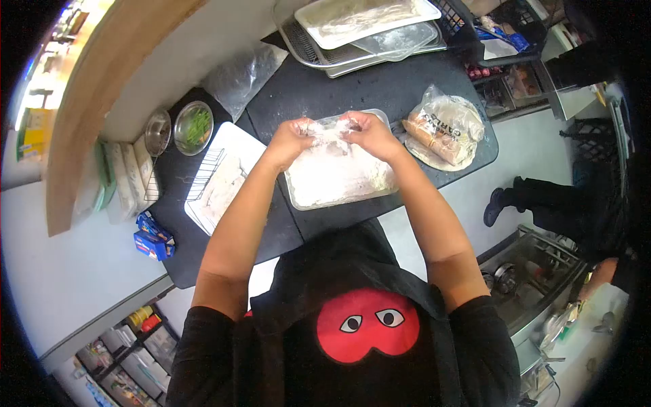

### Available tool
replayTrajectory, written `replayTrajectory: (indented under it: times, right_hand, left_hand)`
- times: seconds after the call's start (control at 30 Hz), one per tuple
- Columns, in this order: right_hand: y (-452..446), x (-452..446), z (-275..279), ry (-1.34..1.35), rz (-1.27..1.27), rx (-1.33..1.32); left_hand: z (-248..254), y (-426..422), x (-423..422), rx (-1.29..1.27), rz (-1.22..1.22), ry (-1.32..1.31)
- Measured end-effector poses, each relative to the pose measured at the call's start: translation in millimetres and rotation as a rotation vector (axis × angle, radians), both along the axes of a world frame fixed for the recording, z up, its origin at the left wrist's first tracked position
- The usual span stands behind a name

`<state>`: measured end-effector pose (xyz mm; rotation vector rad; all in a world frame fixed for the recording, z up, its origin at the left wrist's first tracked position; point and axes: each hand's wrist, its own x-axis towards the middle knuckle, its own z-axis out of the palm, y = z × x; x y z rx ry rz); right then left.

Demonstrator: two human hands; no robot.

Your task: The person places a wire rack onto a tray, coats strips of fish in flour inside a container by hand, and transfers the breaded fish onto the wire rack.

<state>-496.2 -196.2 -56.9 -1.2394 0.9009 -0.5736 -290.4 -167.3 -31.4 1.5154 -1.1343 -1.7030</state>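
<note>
A rectangular tray of white flour lies on the dark table in front of me. Over its far side, my left hand and my right hand are closed on a flour-coated piece, one at each end. Flour clings to the fingertips, and the coating hides what the piece is. Left of the tray, a white tray carries a wire rack and pale, floury pieces. To the right, a printed plastic bag rests on a round plate with floury contents.
Metal bowls, one with chopped greens, stand at the left beside a clear plastic bag. Blue boxes sit at the table's left corner. Stacked trays and a black crate are at the back. Another person's dark-clothed legs appear at right.
</note>
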Motion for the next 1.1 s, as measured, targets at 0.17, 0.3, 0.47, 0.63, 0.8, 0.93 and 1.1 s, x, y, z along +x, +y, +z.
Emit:
replayTrajectory:
  times: [0.17,0.3,0.47,0.63,0.8,0.93,1.1]
  right_hand:
    - [2,-4,-2,-0.089,-0.001,-0.048]
    - [1,-4,8,-0.150,-0.006,-0.017]
    - [-4,0,1,-0.195,-0.016,-0.037]
    - [-7,3,5,-0.163,-0.049,-0.063]
    - [-7,2,11,-0.201,-0.031,0.059]
    - [-8,3,5,-0.290,-0.030,0.114]
    - [-4,2,6,-0.233,-0.013,0.133]
  left_hand:
    - [-2,-2,1,-0.132,-0.034,0.051]
    - [11,-7,-6,-0.236,-0.114,-0.068]
    - [23,-13,-6,-0.285,-0.260,-0.216]
    - [33,-20,-2,-0.349,-0.347,-0.403]
    - [40,-26,6,-0.200,-0.393,-0.322]
    - [41,-28,7,-0.124,-0.313,-0.256]
    - [34,-22,3,-0.153,-0.155,0.045]
